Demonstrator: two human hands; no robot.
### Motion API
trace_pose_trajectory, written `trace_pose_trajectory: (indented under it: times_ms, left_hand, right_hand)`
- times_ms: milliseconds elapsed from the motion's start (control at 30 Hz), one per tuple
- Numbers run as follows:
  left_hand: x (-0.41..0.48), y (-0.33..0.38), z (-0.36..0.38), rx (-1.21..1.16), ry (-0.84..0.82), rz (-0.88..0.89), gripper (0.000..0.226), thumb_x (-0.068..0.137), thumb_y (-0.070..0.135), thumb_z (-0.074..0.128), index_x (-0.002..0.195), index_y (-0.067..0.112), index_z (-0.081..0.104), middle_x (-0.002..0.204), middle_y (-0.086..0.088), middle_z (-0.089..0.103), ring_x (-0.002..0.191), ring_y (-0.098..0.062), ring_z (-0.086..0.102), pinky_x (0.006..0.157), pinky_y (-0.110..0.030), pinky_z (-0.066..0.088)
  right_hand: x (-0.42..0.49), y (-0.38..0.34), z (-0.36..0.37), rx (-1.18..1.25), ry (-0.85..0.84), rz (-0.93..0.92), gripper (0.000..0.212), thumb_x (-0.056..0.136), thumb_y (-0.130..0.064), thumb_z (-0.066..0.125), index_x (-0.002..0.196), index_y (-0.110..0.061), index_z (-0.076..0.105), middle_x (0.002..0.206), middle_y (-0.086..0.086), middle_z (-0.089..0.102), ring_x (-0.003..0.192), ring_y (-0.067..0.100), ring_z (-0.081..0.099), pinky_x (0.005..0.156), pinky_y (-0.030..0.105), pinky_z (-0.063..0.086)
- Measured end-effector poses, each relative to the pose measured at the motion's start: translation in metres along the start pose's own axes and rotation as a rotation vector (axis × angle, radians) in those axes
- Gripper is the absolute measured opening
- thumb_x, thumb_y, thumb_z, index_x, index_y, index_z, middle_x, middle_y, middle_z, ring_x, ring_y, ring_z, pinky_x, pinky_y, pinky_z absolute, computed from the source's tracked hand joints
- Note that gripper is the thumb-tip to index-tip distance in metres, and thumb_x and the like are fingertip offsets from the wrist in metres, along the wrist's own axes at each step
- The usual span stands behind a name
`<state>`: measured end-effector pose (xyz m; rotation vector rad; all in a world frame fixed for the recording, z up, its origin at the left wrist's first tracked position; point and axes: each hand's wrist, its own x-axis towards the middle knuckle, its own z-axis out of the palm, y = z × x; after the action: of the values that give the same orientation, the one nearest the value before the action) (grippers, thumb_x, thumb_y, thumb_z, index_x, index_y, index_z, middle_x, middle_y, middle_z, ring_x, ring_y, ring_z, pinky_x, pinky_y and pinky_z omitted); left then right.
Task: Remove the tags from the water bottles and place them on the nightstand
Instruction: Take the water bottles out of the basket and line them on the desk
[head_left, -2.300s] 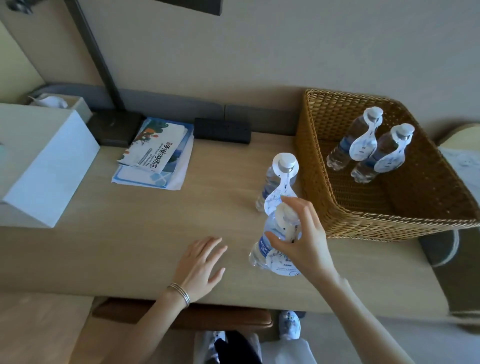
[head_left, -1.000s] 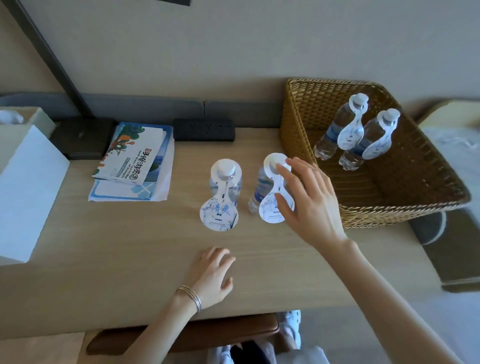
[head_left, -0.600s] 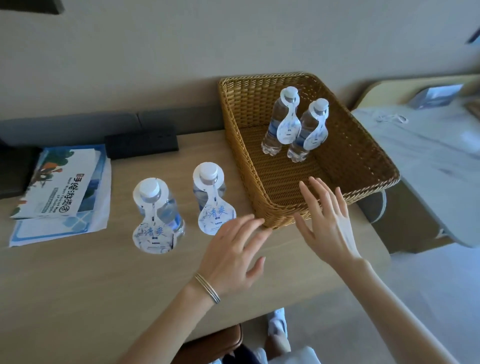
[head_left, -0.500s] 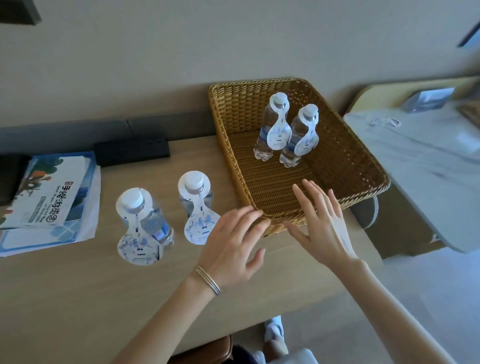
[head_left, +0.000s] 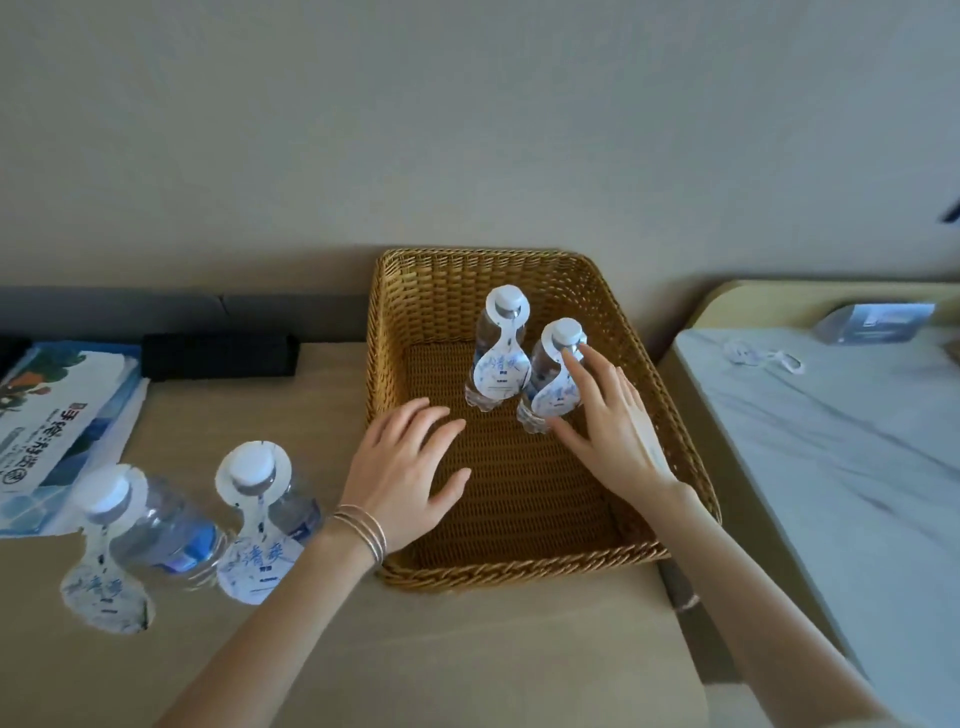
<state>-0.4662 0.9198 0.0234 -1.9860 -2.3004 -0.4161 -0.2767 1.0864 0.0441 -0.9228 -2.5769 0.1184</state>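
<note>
Fingers spread, a person's right hand (head_left: 608, 431) touches a tagged water bottle (head_left: 541, 364) standing in the wicker basket (head_left: 519, 574), left hand (head_left: 405, 473) open alongside; gripping the bottle likely comes next.

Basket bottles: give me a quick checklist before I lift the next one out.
1. Right grip closed on right bottle: not ok, fingers straight beside its tag.
2. Fingertip contact with that bottle: cannot tell.
3. Left grip free: ok, open over the basket, holding nothing.
4. Right bottle and left bottle upright: ok.
5. Room on the table beside the table bottles: ok.
6. Tags off: not ok, all four bottles wear theirs.
</note>
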Motion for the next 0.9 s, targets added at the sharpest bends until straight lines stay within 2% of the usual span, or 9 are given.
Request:
trace_pose_trajectory:
  times_ms: [133,233,300,433,700,900]
  left_hand:
    - [0.005,-0.002,0.012,0.039,-0.051,-0.164,0.059,0.086,0.055,0.033,0.124,0.018,0.058,0.128,-0.006,0.056,0.127,-0.030,0.044,0.098,-0.047,0.042]
    - [0.005,-0.002,0.013,0.044,-0.042,-0.182,0.058,0.086,0.053,0.034,0.123,0.017,0.059,0.126,-0.006,0.058,0.126,-0.030,0.046,0.097,-0.047,0.043]
    - [0.005,-0.002,0.013,0.057,-0.046,-0.181,0.057,0.086,0.053,0.035,0.125,0.017,0.058,0.126,-0.005,0.058,0.125,-0.028,0.047,0.098,-0.045,0.042]
    - [0.004,-0.003,0.015,0.073,-0.056,-0.166,0.055,0.087,0.052,0.037,0.124,0.018,0.058,0.124,-0.003,0.059,0.120,-0.024,0.050,0.099,-0.041,0.041]
    - [0.006,-0.001,0.014,0.101,-0.082,-0.131,0.052,0.085,0.051,0.040,0.120,0.019,0.062,0.120,0.000,0.062,0.116,-0.022,0.054,0.100,-0.042,0.042]
    - [0.004,0.000,0.013,0.136,-0.078,-0.110,0.051,0.085,0.051,0.039,0.117,0.020,0.063,0.115,0.001,0.064,0.113,-0.021,0.057,0.100,-0.042,0.041]
  right_hand:
    - [0.036,0.025,0.021,0.049,-0.019,0.020,0.075,0.085,-0.036,0.064,0.145,-0.015,0.025,0.150,0.012,0.027,0.135,0.030,0.031,0.108,0.046,0.033]
    - [0.055,0.037,0.034,0.090,0.006,0.000,0.078,0.081,-0.034,0.069,0.144,-0.012,0.027,0.144,0.015,0.032,0.128,0.032,0.039,0.095,0.044,0.048]
    - [0.064,0.041,0.041,0.155,0.012,-0.021,0.080,0.079,-0.030,0.072,0.143,-0.009,0.029,0.137,0.017,0.038,0.123,0.031,0.043,0.087,0.042,0.052]
    - [0.072,0.046,0.055,0.273,-0.014,-0.022,0.084,0.075,-0.024,0.077,0.142,-0.010,0.027,0.133,0.016,0.039,0.121,0.029,0.045,0.086,0.039,0.050]
    - [0.075,0.052,0.063,0.336,0.025,-0.035,0.081,0.073,-0.018,0.078,0.138,-0.009,0.031,0.130,0.017,0.041,0.118,0.031,0.046,0.092,0.040,0.048]
    - [0.067,0.046,0.057,0.296,0.015,-0.053,0.074,0.076,-0.017,0.075,0.136,-0.005,0.035,0.130,0.018,0.043,0.118,0.033,0.045,0.084,0.040,0.050]
